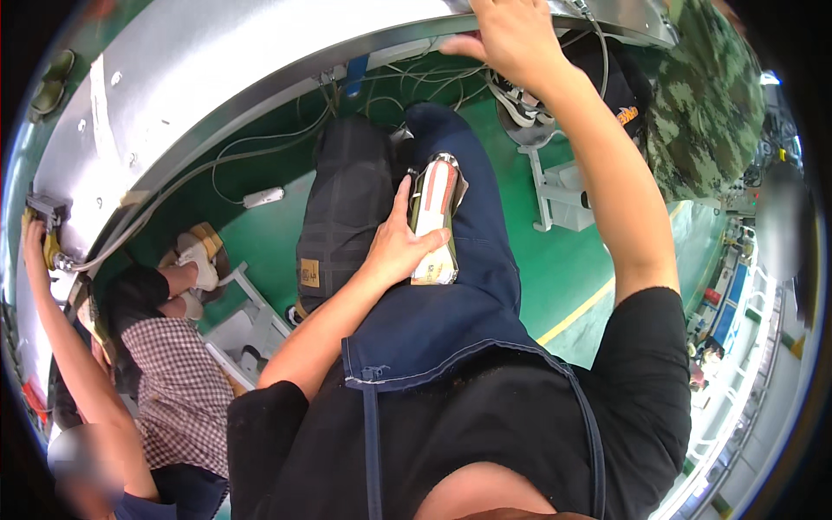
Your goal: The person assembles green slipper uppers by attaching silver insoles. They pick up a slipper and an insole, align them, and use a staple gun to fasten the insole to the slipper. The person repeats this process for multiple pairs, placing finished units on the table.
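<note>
My left hand [404,245] is closed around the side of a long, boxy object [436,212] that rests on my lap, on the navy apron. This object has a white top face with a red stripe, olive sides and a shiny metal end pointing away from me; its exact kind I cannot make out. Stretched far forward, my right hand [517,43] is at the edge of the metal table [208,61]. Its thumb sticks out to the left and its fingers reach over the tabletop, the tips cut off by the picture's upper rim. Nothing shows in it.
Loose cables [234,160] hang and run under the table, near a white power strip [263,198] on the green floor. To the left, a co-worker in a checked garment [178,381] reaches onto the table. Camouflage cloth [706,104] and a white stool frame [559,186] are at right.
</note>
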`<state>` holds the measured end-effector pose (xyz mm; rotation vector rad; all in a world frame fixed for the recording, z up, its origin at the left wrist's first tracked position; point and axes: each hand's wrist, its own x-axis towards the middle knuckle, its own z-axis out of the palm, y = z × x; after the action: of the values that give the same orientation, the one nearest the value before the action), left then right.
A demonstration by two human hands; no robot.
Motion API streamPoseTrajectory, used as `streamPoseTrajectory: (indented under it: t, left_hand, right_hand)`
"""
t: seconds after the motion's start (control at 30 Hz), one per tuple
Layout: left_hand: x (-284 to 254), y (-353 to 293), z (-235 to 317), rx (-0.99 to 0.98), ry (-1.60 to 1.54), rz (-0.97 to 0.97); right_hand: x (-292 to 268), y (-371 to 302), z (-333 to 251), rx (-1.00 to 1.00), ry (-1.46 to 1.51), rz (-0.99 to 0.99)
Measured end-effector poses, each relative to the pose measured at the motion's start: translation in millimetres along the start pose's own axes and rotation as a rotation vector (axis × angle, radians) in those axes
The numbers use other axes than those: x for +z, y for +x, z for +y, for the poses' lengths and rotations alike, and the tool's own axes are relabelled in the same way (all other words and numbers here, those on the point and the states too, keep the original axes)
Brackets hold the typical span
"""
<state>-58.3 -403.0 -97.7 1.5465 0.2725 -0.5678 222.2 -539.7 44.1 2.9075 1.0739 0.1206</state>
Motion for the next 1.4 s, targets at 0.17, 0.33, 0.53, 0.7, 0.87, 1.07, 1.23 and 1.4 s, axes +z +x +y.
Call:
streamPoseTrajectory:
  t: [0.17, 0.33, 0.53, 0.7, 0.87, 1.07, 1.23, 1.4]
  left_hand:
    - [-4.1, -1.0, 8.9, 0.005, 0.008, -0.032]
    - [-3.6, -2.2, 8.5, 0.023, -0.009, -0.039]
    - [-4.2, -1.5, 10.3, -0.026, -0.02, -0.049]
    - [-5.7, -2.1, 11.0, -0.041, -0.013, -0.053]
    - [-7.4, -1.9, 15.1, -0.077, 0.017, -0.071]
    - [-12.2, -3.1, 18.4, -0.001, 0.078, -0.088]
    - [-12.1, -2.5, 17.5, 0.004, 0.059, -0.094]
    - [-12.9, -2.3, 17.1, 0.008, 0.024, -0.089]
  right_hand:
    - [-14.8, -69.6, -35.1, 0.189, 0.474, -0.223]
    - [-22.9, -121.5, -53.0, 0.246, 0.815, -0.956]
    - [-10.1, -116.2, -64.7, 0.06, 0.6, -1.211]
    - [-11.3, -106.1, -69.7, -0.008, 0.526, -1.264]
    - [-23.2, -91.2, -77.4, 0.137, 0.527, -1.406]
    - [-25.2, -93.3, -80.0, 0.011, 0.438, -1.367]
    - [-14.8, -95.6, -72.4, 0.039, 0.53, -1.388]
    - [-6.1, -104.1, -67.5, 0.069, 0.603, -1.367]
